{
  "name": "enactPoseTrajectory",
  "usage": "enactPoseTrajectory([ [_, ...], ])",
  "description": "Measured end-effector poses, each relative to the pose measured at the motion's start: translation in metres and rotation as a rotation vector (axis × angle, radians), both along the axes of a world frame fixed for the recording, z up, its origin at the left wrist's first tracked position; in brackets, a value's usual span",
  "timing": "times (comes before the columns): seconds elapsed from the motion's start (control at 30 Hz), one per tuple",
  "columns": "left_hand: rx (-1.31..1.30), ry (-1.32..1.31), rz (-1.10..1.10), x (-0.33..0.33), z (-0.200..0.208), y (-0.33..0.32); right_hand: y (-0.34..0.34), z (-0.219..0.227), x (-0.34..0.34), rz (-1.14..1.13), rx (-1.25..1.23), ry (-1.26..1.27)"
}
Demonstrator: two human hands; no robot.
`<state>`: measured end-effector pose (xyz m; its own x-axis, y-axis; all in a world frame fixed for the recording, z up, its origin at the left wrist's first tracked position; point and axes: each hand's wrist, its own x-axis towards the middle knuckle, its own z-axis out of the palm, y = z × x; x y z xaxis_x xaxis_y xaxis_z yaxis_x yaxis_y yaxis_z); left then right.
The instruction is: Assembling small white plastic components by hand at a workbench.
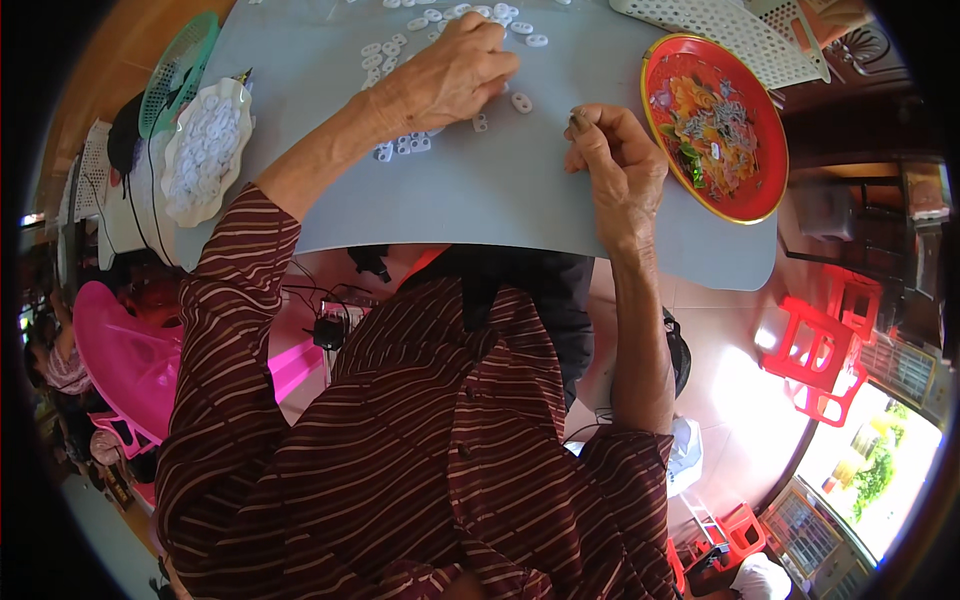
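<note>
Small white oval plastic pieces with two holes (521, 103) lie scattered and in rough rows on the grey table (400, 205). My left hand (455, 75) is over them at the far middle, fingers curled down; whatever it grips is hidden under it. To its right, my right hand (618, 165) is closed, thumb pressed against the forefinger, just above the table. Anything in that pinch is too small to make out. Beside it stands a round red tray (745, 195) with a gold rim and flower pattern, holding many small silvery pieces and one white piece.
A white scalloped dish (240, 120) heaped with white pieces stands at the left edge, near a green mesh fan-like thing (185, 75). A white perforated basket (720, 45) is at the far right, with another person's hand (835, 18) by it. Red stools (815, 345) stand on the floor.
</note>
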<state>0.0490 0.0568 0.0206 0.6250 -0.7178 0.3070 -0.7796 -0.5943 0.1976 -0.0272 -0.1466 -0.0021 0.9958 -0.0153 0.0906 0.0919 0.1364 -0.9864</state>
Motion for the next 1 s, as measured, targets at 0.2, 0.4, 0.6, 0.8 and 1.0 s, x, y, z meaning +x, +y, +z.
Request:
enactPoseTrajectory([
  [0.2,0.021,-0.069,0.012,0.006,0.004,0.01,0.0,-0.001,0.001,0.004,-0.005,-0.026],
  [0.4,0.03,0.126,-0.016,0.004,-0.006,0.005,0.001,0.0,0.0,0.013,-0.047,-0.017],
  [0.6,-0.167,0.2,-0.016,-0.001,-0.008,-0.007,0.001,0.0,-0.002,0.013,-0.022,-0.009],
  [0.8,-0.593,0.984,0.169,-0.012,0.007,-0.021,0.001,0.001,-0.003,-0.013,0.025,-0.001],
  [1.0,-0.694,1.261,0.071,-0.009,0.006,-0.024,0.003,0.001,-0.001,-0.01,0.023,-0.066],
])
